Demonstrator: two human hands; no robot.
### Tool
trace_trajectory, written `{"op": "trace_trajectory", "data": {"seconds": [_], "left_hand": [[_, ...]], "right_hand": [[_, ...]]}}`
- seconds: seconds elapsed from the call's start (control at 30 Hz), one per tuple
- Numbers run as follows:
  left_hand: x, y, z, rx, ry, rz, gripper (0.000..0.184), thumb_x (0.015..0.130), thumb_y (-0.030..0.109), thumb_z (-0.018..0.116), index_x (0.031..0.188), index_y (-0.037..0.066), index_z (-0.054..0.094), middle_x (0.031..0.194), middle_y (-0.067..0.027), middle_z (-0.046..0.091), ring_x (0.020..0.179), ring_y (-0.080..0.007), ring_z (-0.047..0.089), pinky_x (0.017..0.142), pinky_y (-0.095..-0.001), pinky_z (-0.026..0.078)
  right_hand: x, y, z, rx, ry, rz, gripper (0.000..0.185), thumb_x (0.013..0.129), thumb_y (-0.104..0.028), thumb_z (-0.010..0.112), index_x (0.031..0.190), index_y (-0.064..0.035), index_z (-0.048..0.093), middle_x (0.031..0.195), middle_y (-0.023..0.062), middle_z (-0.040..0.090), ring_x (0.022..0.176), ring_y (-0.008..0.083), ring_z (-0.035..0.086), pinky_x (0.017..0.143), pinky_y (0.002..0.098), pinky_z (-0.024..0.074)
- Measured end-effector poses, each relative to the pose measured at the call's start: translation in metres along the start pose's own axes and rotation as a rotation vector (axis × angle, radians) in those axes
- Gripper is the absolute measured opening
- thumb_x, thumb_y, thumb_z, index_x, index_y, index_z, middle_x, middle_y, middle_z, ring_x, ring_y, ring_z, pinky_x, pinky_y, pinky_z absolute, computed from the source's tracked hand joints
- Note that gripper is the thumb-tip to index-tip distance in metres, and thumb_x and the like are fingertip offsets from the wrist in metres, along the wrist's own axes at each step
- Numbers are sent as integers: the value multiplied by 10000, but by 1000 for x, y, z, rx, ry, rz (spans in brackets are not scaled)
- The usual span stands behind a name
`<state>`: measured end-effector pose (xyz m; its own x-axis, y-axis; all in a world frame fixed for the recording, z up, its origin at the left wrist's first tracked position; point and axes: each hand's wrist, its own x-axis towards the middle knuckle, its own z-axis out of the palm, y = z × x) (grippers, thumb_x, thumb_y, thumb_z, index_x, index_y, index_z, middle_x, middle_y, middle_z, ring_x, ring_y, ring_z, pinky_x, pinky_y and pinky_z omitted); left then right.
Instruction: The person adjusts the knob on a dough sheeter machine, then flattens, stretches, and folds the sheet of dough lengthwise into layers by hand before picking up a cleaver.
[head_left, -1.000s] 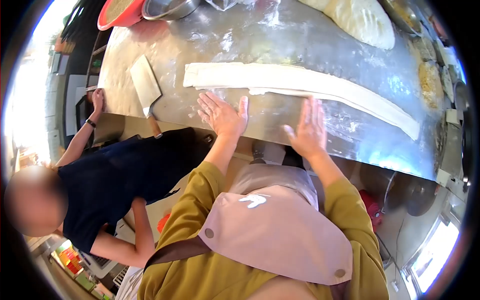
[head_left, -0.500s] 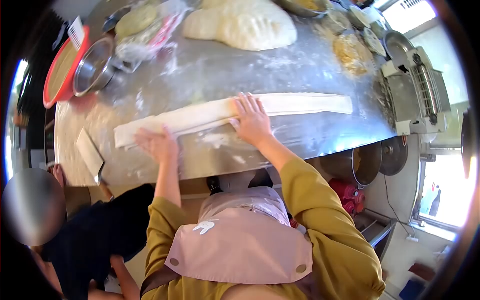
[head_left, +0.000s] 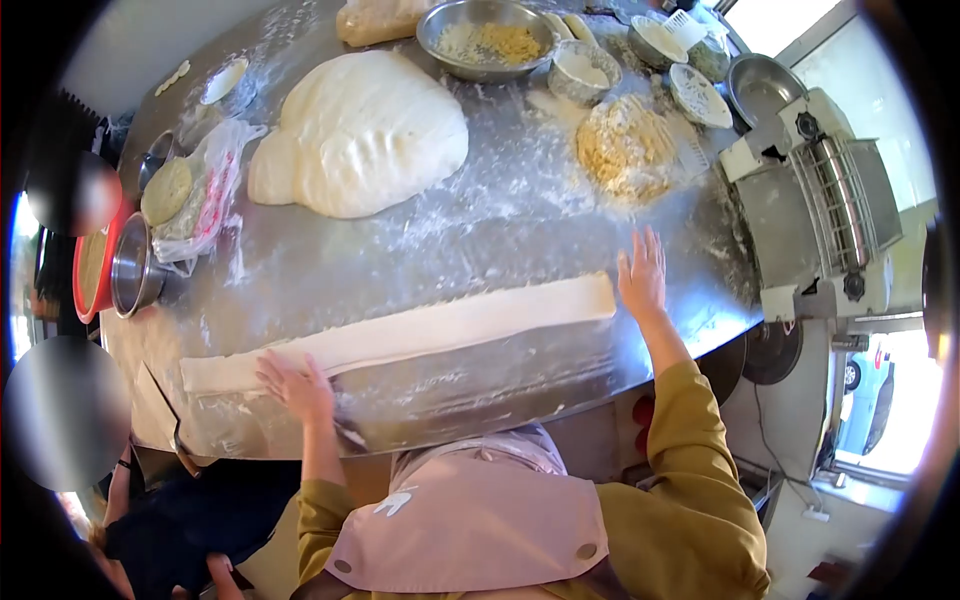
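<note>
A long, flat folded strip of dough [head_left: 450, 328] lies across the floured metal table, its right end slightly farther from me. My left hand [head_left: 300, 388] rests flat with fingers spread at the strip's near edge, close to its left end. Just beyond the right end is my right hand [head_left: 643, 278], open, fingers pointing away from me and holding nothing. A big rounded mass of dough [head_left: 365, 135] sits farther back. Left of the strip, a cleaver-like blade with a wooden handle [head_left: 187, 462] lies by the table edge.
A crumbly yellow heap [head_left: 628, 150] is at the right rear, near a metal bowl [head_left: 485, 70]. The roller machine [head_left: 845, 205] stands at the right edge. Bowls and a plastic bag [head_left: 205, 190] line the left side. Another person in dark clothing [head_left: 200, 525] is at the lower left.
My right hand has gone from the middle of the strip to past its right end. My left hand stays near the left end. The view now takes in more of the table's far side.
</note>
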<state>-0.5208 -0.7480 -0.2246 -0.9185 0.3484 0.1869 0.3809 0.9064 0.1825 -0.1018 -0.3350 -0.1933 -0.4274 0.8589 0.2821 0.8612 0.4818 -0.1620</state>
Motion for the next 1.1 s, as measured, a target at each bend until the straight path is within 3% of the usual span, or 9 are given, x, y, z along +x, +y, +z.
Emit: {"op": "trace_trajectory", "data": {"seconds": [0.3, 0.4, 0.53, 0.6, 0.63, 0.67, 0.93, 1.03, 1.1], "left_hand": [[-49, 115, 0, -60, -86, 106, 701, 944, 435, 493, 1509, 62, 312, 1567, -234, 245, 1438, -473, 194, 1138, -632, 112], [-50, 117, 1, -54, -85, 91, 700, 939, 422, 508, 1509, 64, 316, 1565, -228, 257, 1439, -475, 191, 1141, -624, 105], [-48, 119, -5, -84, -76, 117, 682, 910, 366, 541, 1477, 36, 358, 1538, -254, 295, 1432, -476, 214, 1142, -617, 112], [-46, 122, -8, -62, -91, 112, 679, 878, 347, 571, 1448, 20, 397, 1513, -267, 329, 1415, -475, 249, 1142, -610, 132], [-46, 122, -8, -53, -106, 84, 679, 869, 350, 580, 1440, 22, 413, 1505, -266, 343, 1409, -472, 261, 1142, -607, 141], [-46, 118, -4, -54, -69, 125, 654, 864, 349, 589, 1422, 37, 450, 1493, -267, 359, 1400, -465, 280, 1140, -603, 150], [-46, 122, -8, -147, -100, -8, 655, 853, 380, 627, 1425, 117, 443, 1528, -193, 319, 1409, -466, 252, 1134, -636, 133], [-45, 121, -14, -161, -148, -24, 683, 862, 412, 617, 1446, 119, 420, 1541, -192, 305, 1434, -442, 234, 1148, -629, 99], [-46, 112, -7, -104, -114, -22, 689, 859, 405, 609, 1453, 114, 420, 1549, -186, 297, 1440, -437, 222, 1149, -627, 101]], "right_hand": [[312, -14, 24, 328, 169, -144, 313, 916, -234, 606, 1162, -41, 630, 1084, 209, 671, 1036, 381, 632, 893, 441, 499], [389, -21, 44, 76, -91, -56, 385, 876, -283, 643, 1191, -63, 640, 1093, 214, 675, 1033, 371, 642, 898, 437, 502], [446, -11, 91, -150, -361, -451, 422, 892, -293, 609, 1274, -115, 607, 1094, 225, 674, 1019, 371, 648, 902, 449, 499], [464, -15, 106, -96, -595, -298, 408, 932, -253, 545, 1316, -121, 580, 1144, 218, 668, 983, 391, 661, 892, 461, 509], [451, -36, 81, -1, -786, -8, 416, 986, -277, 467, 1350, -94, 549, 1281, 206, 609, 1077, 390, 624, 930, 495, 487], [480, 25, 162, 173, -726, 129, 477, 1011, -399, 380, 1376, -135, 534, 1298, 168, 583, 1104, 315, 567, 940, 479, 476], [543, 130, 228, 1012, -752, 297, 567, 936, -376, 572, 1382, -30, 518, 1338, 94, 560, 1216, 197, 518, 976, 400, 436], [513, 88, 156, 967, -676, 394, 491, 946, -319, 568, 1365, -64, 548, 1231, 19, 619, 1044, 133, 593, 756, 310, 493], [460, 71, 96, 927, -754, 207, 466, 955, -320, 557, 1353, -78, 566, 1134, -22, 662, 871, 93, 623, 602, 205, 438]]}}
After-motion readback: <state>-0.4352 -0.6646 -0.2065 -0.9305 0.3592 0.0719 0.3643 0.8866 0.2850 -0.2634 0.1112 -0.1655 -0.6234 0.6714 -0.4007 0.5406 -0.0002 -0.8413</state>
